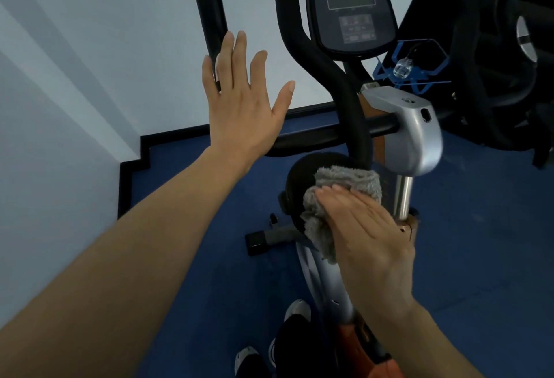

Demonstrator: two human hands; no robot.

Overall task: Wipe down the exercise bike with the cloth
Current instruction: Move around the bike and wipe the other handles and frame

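The exercise bike (404, 134) stands in front of me, with black handlebars, a grey console (349, 2) and a silver stem clamp. A grey fluffy cloth (341, 185) lies bunched against the black part just below the handlebar stem. My right hand (365, 233) lies flat on the cloth, fingers together, and presses it against the bike. My left hand (242, 98) is raised in front of the left handlebar grip (209, 23), fingers spread, holding nothing. Whether it touches the grip I cannot tell.
A pale wall (90, 62) with a black skirting edge runs along the left. Blue floor (479, 257) lies all around the bike. A blue bottle cage (413, 68) sits right of the console. Dark equipment fills the upper right. My shoes (287, 335) show at the bottom.
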